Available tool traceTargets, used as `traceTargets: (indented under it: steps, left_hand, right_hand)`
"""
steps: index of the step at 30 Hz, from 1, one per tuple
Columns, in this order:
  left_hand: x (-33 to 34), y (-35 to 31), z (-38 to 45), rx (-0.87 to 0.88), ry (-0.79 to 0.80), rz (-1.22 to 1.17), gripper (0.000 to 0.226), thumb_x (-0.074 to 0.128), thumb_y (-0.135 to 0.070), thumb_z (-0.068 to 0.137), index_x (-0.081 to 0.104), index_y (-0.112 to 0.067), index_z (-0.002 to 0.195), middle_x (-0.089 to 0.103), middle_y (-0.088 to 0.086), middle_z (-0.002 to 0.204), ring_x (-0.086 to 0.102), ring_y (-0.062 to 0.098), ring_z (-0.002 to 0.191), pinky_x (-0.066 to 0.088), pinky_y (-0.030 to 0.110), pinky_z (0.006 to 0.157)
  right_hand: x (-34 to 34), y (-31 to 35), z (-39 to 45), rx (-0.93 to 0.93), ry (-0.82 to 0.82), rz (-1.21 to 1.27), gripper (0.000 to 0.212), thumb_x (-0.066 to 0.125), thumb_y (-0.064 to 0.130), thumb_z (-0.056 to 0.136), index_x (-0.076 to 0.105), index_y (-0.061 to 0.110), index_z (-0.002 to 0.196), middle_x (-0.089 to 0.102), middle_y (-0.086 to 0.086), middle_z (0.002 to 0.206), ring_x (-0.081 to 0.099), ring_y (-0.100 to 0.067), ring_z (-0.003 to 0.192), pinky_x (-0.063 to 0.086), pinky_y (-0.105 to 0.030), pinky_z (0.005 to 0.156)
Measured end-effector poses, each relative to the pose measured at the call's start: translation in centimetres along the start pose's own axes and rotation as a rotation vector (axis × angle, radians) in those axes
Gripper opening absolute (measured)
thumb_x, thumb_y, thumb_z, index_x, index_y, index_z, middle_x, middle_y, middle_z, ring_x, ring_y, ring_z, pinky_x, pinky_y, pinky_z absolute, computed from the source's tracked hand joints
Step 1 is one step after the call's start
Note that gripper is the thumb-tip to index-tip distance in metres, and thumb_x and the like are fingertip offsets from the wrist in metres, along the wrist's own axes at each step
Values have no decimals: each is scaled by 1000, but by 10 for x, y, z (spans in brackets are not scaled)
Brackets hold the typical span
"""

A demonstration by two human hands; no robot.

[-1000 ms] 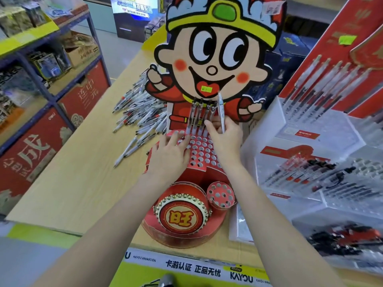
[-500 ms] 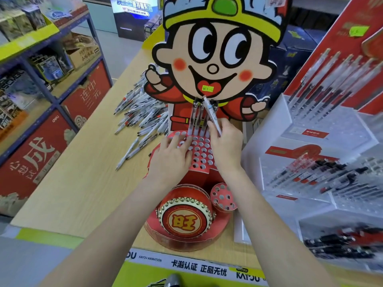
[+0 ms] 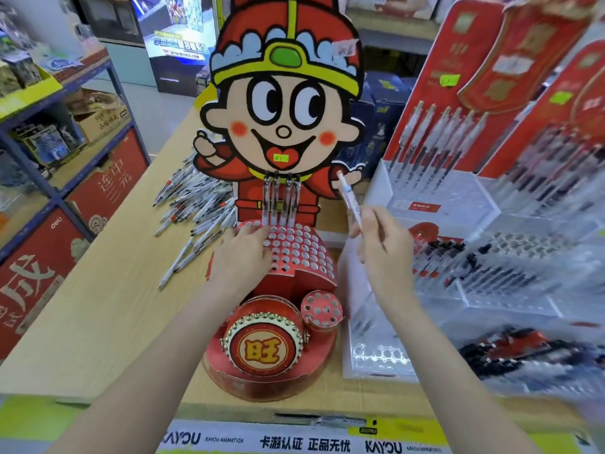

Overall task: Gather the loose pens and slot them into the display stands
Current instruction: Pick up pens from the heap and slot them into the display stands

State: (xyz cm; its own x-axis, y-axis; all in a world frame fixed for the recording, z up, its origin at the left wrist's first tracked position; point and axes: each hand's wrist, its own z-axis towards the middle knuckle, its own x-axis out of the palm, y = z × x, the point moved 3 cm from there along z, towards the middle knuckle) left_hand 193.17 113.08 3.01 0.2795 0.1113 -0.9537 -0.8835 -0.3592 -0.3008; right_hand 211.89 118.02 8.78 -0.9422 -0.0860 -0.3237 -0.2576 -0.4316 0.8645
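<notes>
- Right now my right hand point(image 3: 381, 247) pinches one pen point(image 3: 349, 200) between thumb and fingers, its grip closed around the lower barrel, the pen tilted with its cap end up and to the left.
- That pen hangs in the air just right of the red display stand point(image 3: 296, 253), clear of the perforated top.
- My left hand point(image 3: 244, 249) lies flat with fingers straight on the left part of the hole grid, holding nothing, bracing the stand.
- Four pens point(image 3: 281, 199) stand upright in the far row of holes.
- To seat it well, I judge I should bring the pen upright, aim its lower tip at the free hole just right of those four, and press straight down.
- Loose pens point(image 3: 193, 208) lie heaped on the bench point(image 3: 108, 309), far left of the stand, for the next pick.
</notes>
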Motion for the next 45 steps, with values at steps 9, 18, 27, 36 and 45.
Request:
traceTargets:
  steps: [9, 18, 27, 36, 45]
  left_hand:
    - [-51, -150, -14, 566, -394, -419, 35, 47, -5, 86, 60, -8, 118, 57, 9, 117, 51, 27, 106, 40, 38, 89]
    - [28, -286, -78, 958, -228, -457, 36, 38, -14, 85, 65, -5, 107, 64, 9, 105, 50, 20, 100, 41, 32, 86]
    - [112, -441, -97, 919, -73, -309, 41, 35, -19, 83, 63, -11, 111, 64, 6, 111, 55, 24, 101, 33, 30, 85]
    - [163, -509, -90, 750, -10, 38, 50, 34, -19, 74, 66, -7, 109, 65, 11, 114, 64, 30, 98, 51, 40, 83]
    - [176, -512, -88, 615, 1, -59, 42, 36, -15, 73, 69, -6, 97, 63, 13, 117, 60, 39, 98, 49, 49, 81]
  right_hand:
    - [-139, 12, -13, 319, -160, 550, 19, 44, 19, 98, 62, 12, 101, 47, 1, 58, 40, -10, 49, 35, -19, 44]
    - [-324, -61, -96, 411, -615, 279, 12, 60, 11, 89, 55, 18, 81, 55, 4, 70, 52, -10, 64, 41, -23, 62]
    - [-462, -189, -86, 370, -418, -385, 25, 66, 23, 87, 53, 7, 72, 58, -8, 64, 54, -23, 59, 39, -30, 59]
    - [-490, -266, -37, 426, -65, -492, 37, 60, 25, 92, 64, -8, 74, 69, -19, 73, 62, -26, 65, 48, -42, 68]
    - [-481, -277, -7, 355, 77, -565, 21, 60, 21, 91, 50, 9, 77, 60, -6, 68, 57, -19, 63, 38, -8, 49]
